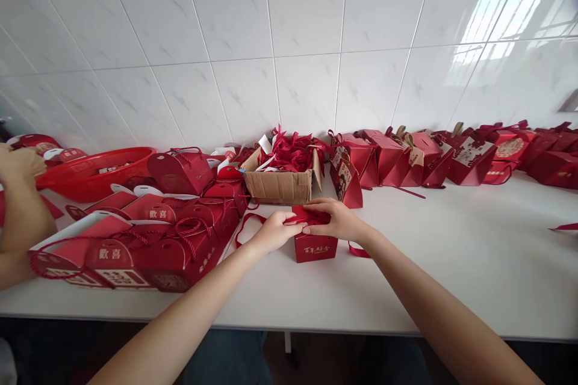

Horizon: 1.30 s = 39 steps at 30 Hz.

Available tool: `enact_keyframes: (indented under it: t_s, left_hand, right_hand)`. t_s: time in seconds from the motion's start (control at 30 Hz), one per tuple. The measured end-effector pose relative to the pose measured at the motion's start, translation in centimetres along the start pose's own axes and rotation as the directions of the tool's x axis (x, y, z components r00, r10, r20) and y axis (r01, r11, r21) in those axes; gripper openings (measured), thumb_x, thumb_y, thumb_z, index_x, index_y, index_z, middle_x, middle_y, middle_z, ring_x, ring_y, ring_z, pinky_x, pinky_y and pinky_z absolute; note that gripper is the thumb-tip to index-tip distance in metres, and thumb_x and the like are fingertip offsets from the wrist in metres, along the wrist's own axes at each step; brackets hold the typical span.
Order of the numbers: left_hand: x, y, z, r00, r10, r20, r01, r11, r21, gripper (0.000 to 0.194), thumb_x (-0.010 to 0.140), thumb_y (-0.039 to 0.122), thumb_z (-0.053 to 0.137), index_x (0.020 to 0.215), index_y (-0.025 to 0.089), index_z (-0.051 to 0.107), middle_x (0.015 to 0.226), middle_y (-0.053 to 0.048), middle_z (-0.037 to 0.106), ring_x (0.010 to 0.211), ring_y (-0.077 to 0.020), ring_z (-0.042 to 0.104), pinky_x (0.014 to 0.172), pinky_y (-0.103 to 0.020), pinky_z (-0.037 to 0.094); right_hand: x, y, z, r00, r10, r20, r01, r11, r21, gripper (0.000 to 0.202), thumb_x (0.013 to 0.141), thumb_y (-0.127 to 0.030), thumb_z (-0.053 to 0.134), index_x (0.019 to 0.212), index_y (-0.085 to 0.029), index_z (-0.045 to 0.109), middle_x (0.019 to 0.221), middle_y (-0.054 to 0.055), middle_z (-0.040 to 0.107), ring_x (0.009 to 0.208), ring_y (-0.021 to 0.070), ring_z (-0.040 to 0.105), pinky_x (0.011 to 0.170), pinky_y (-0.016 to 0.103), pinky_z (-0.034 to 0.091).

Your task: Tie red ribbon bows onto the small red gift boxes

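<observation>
A small red gift box [315,249] with gold lettering on its front stands upright on the white table [424,264] before me. My left hand [280,231] is at the box's upper left, its fingers closed on the top edge. From the other side my right hand [336,219] curls over the top, thumb and fingers gripping the folded upper part. The fingertips of both hands nearly meet there and partly hide the top. A red ribbon [244,230] loops out at the left of the box, and a ribbon end [359,250] lies at its right.
Behind the box stands an open cardboard carton [277,187] full of red ribbons. Several red boxes with rope handles [167,246] crowd the left, near a red basin [90,177]. Ribboned boxes [392,159] line the tiled wall. Another person's arm [24,222] reaches in at far left.
</observation>
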State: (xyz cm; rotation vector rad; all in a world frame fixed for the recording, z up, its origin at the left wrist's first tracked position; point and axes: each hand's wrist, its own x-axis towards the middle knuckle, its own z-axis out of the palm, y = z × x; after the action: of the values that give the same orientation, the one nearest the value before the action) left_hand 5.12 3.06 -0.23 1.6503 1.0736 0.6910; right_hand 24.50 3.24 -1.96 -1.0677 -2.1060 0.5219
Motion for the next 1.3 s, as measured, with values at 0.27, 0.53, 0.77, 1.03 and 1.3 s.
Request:
enact_keyframes:
  t_s: [0.27, 0.53, 0.77, 1.03, 1.3]
  left_hand:
    - [0.2, -1.2, 0.3, 0.996, -0.086, -0.04, 0.076, 0.976, -0.204, 0.025, 0.067, 0.031, 0.07, 0.088, 0.017, 0.07, 0.083, -0.004, 0.07, 0.073, -0.0163, 0.059, 0.062, -0.024, 0.037]
    - [-0.6, -2.4, 0.9, 0.994, -0.064, -0.094, 0.037, 0.964, -0.264, 0.026, 0.073, 0.041, 0.07, 0.084, 0.018, 0.073, 0.079, -0.003, 0.071, 0.073, -0.0178, 0.061, 0.063, -0.026, 0.041]
    - [-0.9, -3.0, 1.7, 0.989, -0.114, -0.092, 0.064, 0.902, -0.427, 0.034, 0.071, 0.038, 0.073, 0.099, 0.018, 0.071, 0.09, -0.005, 0.072, 0.086, -0.0193, 0.063, 0.071, -0.026, 0.045]
    - [-1.4, -3.3, 1.4, 0.988, -0.148, -0.051, 0.092, 0.811, -0.578, 0.032, 0.066, 0.029, 0.079, 0.096, 0.021, 0.071, 0.09, -0.002, 0.073, 0.087, -0.0173, 0.066, 0.077, -0.025, 0.048]
    - [-1.6, -2.9, 1.7, 0.988, -0.113, -0.106, 0.032, 0.816, -0.577, 0.029, 0.065, 0.029, 0.079, 0.089, 0.016, 0.068, 0.077, -0.002, 0.071, 0.076, -0.0158, 0.065, 0.075, -0.026, 0.049]
  right_hand:
    - [-0.4, 0.1, 0.3, 0.996, 0.084, -0.027, -0.083, 0.995, 0.052, 0.058, 0.071, -0.056, 0.07, 0.119, -0.023, 0.066, 0.127, 0.011, 0.06, 0.118, 0.0308, 0.054, 0.099, 0.044, 0.045]
    - [-0.9, -0.2, 0.4, 0.996, 0.073, -0.045, -0.069, 0.995, 0.078, 0.052, 0.073, -0.05, 0.07, 0.118, -0.025, 0.066, 0.126, 0.009, 0.061, 0.115, 0.0288, 0.057, 0.099, 0.043, 0.045]
    - [-1.7, -0.7, 1.0, 0.963, 0.238, -0.126, -0.203, 0.948, 0.245, 0.024, 0.079, -0.045, 0.065, 0.093, -0.029, 0.076, 0.124, 0.005, 0.062, 0.114, 0.0265, 0.057, 0.097, 0.042, 0.046]
    - [-2.0, -1.3, 1.4, 0.955, 0.275, -0.112, -0.238, 0.936, 0.26, 0.015, 0.078, -0.037, 0.066, 0.084, -0.028, 0.077, 0.12, 0.005, 0.064, 0.113, 0.0258, 0.057, 0.098, 0.042, 0.044]
    - [-2.0, -1.5, 1.6, 0.95, 0.282, -0.131, -0.239, 0.932, 0.271, 0.017, 0.079, -0.038, 0.066, 0.084, -0.027, 0.077, 0.12, 0.006, 0.063, 0.112, 0.0251, 0.058, 0.098, 0.042, 0.043]
